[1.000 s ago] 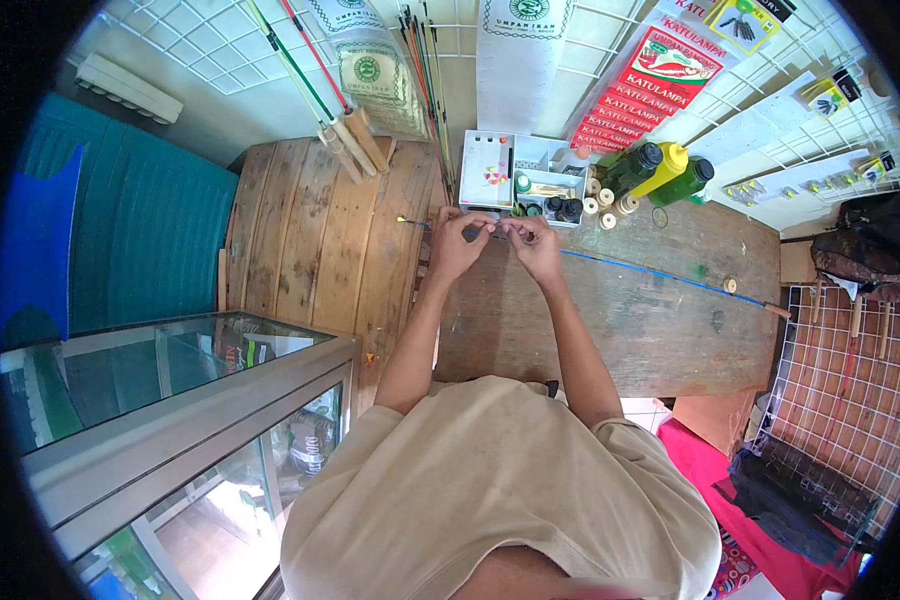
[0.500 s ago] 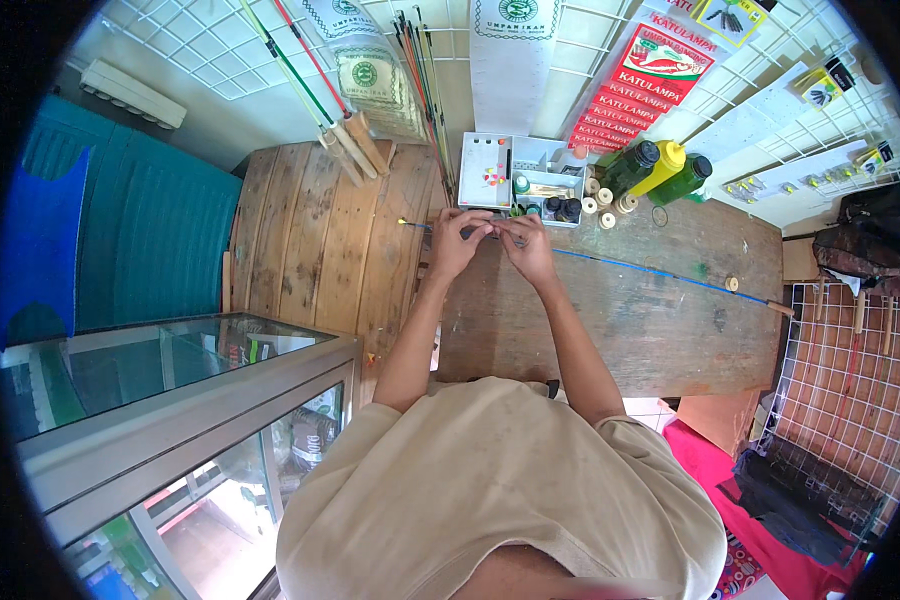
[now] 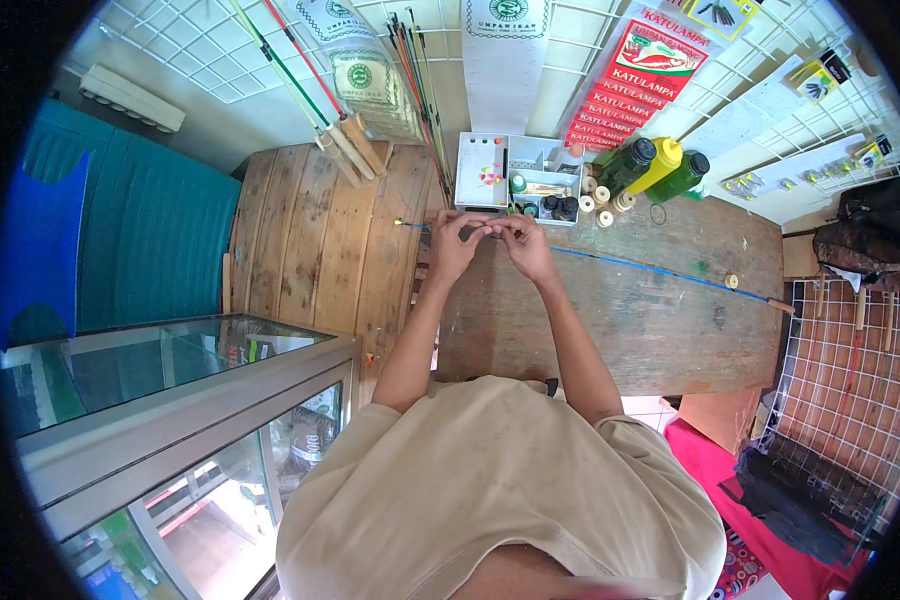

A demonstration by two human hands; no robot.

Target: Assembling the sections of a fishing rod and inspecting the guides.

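Both hands meet over the far part of the wooden table, just in front of the white organizer tray [image 3: 483,172]. My left hand [image 3: 454,247] is closed in a pinch, thumb against fingertips. Touching it almost tip to tip, my right hand [image 3: 526,250] pinches as well. Whatever lies between the fingertips is too small to make out. A thin blue fishing rod [image 3: 650,269] lies across the table, passing behind or under my hands. Its yellow-tipped end pokes out left of my left hand, and its handle rests at the table's right edge.
Beside the tray stand small dark bottles [image 3: 560,207], several wooden spools [image 3: 602,200], and green and yellow bottles [image 3: 662,168]. A lone spool [image 3: 732,281] sits near the rod. Fishing rods [image 3: 345,140] lean at the back left. A glass cabinet [image 3: 200,375] borders the left side.
My fingertips have shifted slightly against each other, still pinched together. The view has tilted a little; the rod and tray stay put.
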